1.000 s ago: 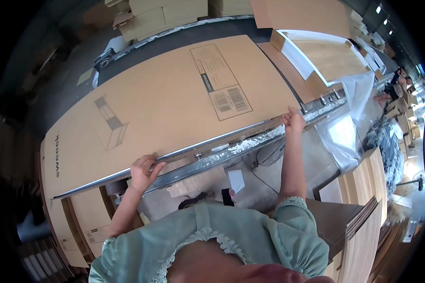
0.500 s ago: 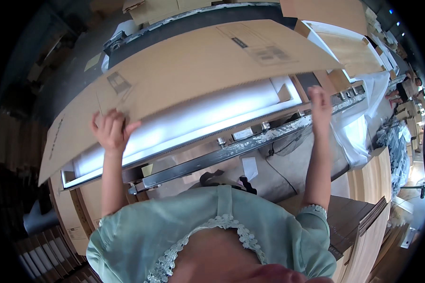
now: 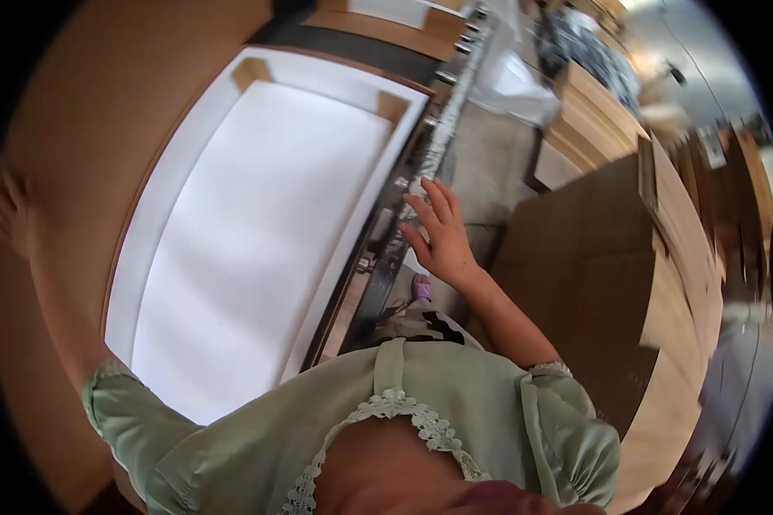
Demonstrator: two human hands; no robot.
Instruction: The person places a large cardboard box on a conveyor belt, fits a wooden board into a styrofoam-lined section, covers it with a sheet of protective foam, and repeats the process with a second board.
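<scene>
Left hand is at the flat brown cardboard lid, grip unclear; right hand spreads beside the chipped metal rail. The white-lined rectangular box, partly covered earlier, now lies exposed.

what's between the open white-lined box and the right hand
The head view shows part of a scuffed metal rail between the box and the right hand.

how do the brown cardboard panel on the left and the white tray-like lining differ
The cardboard panel is brown, while the white lining is bright white with tan corner blocks at its far end. The panel looks like a flat sheet; the lining has raised sides around a sunken floor. The left hand is at the panel, while neither hand is on the lining. Both are large and lie left of the metal rail.
</scene>
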